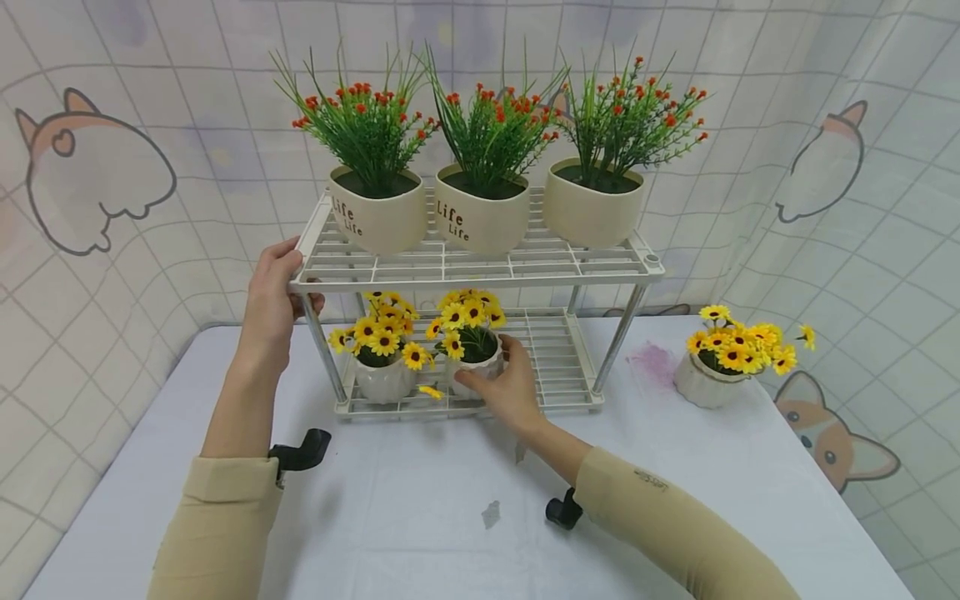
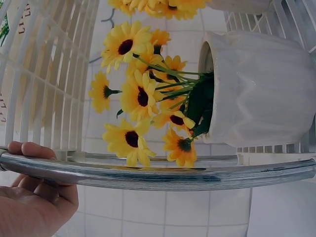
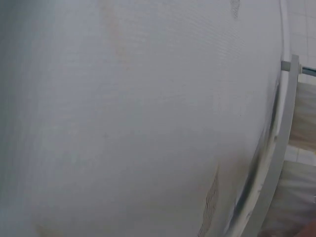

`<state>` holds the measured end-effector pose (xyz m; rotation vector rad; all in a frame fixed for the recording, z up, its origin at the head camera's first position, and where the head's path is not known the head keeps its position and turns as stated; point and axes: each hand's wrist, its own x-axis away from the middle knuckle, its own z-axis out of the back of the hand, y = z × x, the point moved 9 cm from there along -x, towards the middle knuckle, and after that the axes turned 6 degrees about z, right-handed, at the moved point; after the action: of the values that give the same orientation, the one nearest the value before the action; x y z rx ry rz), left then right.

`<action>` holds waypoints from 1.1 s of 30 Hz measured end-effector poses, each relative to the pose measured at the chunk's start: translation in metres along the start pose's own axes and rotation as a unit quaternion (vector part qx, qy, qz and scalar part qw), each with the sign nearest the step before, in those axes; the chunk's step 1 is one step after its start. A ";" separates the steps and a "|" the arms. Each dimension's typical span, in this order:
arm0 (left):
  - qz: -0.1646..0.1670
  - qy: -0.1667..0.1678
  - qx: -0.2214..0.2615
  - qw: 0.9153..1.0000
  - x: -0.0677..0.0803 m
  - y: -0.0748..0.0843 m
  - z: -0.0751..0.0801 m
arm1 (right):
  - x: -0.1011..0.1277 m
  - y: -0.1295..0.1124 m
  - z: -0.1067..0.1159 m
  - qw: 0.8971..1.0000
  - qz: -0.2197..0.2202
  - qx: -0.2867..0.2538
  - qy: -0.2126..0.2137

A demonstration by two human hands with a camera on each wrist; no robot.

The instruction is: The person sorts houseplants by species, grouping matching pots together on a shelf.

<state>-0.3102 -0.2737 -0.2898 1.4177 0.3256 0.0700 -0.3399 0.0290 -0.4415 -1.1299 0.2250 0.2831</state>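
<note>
A two-tier white rack [image 1: 480, 282] stands on the table. My left hand [image 1: 272, 287] grips its upper left corner; in the left wrist view the fingers [image 2: 37, 190] curl around the top of the metal post [image 2: 163, 177]. On the lower shelf, my right hand [image 1: 510, 385] holds a small white pot [image 1: 480, 367] of yellow flowers between thumb and fingers. Left of it sits a matching flower pot [image 1: 385, 382], also seen in the left wrist view as a ribbed white pot [image 2: 261, 89]. The right hand is barely visible in the right wrist view.
Three cream planters with red flowers, the left planter [image 1: 381, 218], middle planter [image 1: 483, 218] and right planter [image 1: 592, 208], line the top shelf. Another yellow flower pot [image 1: 708, 382] stands on the white tablecloth [image 1: 420, 517] right of the rack. A patterned curtain [image 1: 225, 167] hangs behind.
</note>
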 end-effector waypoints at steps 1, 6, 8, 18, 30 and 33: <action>0.001 0.000 0.000 1.000 0.000 0.000 0.000 | 0.000 0.000 0.000 1.000 0.003 0.001 -0.006; 0.006 0.003 -0.003 1.000 0.000 -0.002 0.001 | 0.003 0.000 0.001 0.999 0.007 0.003 -0.042; 0.005 0.004 -0.003 1.000 0.001 -0.002 0.001 | 0.005 0.001 0.003 0.998 0.006 -0.003 -0.055; -0.001 0.003 -0.005 1.000 0.001 -0.002 0.001 | 0.020 0.009 0.029 0.996 -0.013 -0.027 -0.080; 0.001 0.003 -0.004 1.000 0.000 -0.002 -0.001 | 0.045 0.023 0.069 0.993 -0.021 -0.030 -0.112; 0.002 0.002 -0.001 1.000 0.000 -0.002 -0.001 | 0.048 0.029 0.083 0.994 -0.027 -0.023 -0.106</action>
<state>-0.3112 -0.2731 -0.2914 1.4166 0.3258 0.0759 -0.3016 0.1211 -0.4477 -1.1403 -0.0008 0.3587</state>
